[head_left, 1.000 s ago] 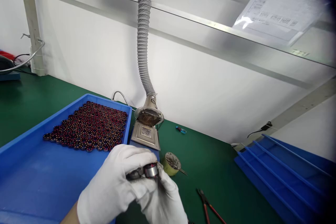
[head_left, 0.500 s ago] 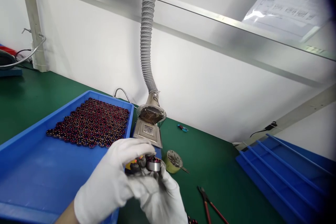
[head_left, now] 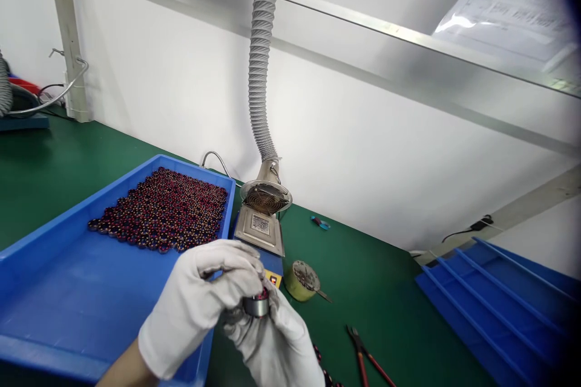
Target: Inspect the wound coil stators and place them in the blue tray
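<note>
Both my hands wear white cotton gloves with smudged fingertips and meet low in the middle of the view. Between them is a small wound motor stator, a silvery metal ring with dark red windings showing on top. My left hand is closed, its fingertips pressed on the top and left side of the stator. From below and the right, my right hand grips the same piece, with its thumb along the ring's right side. Glove fingers hide part of the stator.
A blue tray at left holds many similar wound stators. Behind my hands stand a solder pot under a ducted fume hood and a tin of grey residue. Red-handled cutters, small pliers and an upturned blue tray lie rightward.
My left fingers, raised and apart from the stator before, have come down onto its top. The stator has moved slightly left and down. The whole view has shifted a little.
</note>
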`<state>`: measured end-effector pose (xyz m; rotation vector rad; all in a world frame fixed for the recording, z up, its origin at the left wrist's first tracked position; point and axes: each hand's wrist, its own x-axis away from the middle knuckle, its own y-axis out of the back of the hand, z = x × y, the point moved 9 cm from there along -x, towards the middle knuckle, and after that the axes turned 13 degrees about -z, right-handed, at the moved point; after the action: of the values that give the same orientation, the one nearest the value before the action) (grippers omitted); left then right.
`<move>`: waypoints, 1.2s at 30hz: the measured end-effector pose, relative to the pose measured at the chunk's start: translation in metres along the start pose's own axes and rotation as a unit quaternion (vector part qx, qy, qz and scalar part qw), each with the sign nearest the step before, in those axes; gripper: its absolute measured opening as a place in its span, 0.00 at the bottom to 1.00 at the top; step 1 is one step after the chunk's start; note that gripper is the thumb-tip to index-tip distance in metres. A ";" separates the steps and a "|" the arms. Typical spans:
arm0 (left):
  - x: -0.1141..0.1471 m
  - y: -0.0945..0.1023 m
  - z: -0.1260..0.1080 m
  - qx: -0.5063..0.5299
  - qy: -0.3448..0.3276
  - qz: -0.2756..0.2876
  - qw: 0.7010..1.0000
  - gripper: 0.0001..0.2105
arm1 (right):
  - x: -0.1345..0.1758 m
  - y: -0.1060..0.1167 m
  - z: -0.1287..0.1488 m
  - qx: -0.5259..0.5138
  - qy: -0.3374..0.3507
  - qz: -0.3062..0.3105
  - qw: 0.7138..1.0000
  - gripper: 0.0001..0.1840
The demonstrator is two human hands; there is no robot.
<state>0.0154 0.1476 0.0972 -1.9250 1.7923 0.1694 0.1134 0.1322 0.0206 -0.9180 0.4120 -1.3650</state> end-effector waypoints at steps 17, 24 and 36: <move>0.003 0.004 0.007 0.117 0.106 -0.012 0.987 0.02 | -0.005 0.016 0.006 0.089 0.059 0.000 0.994 0.17; 0.009 -0.013 0.011 -0.004 0.139 0.091 0.986 0.08 | -0.009 0.028 0.013 0.090 0.085 -0.024 0.992 0.19; 0.005 -0.001 0.004 -0.066 0.079 0.030 0.994 0.10 | -0.031 0.027 0.031 0.127 0.068 -0.011 0.989 0.07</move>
<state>0.0180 0.1450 0.0919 -2.0262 1.9889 0.1644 0.1472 0.1694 0.0115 -0.6235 0.3215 -1.4674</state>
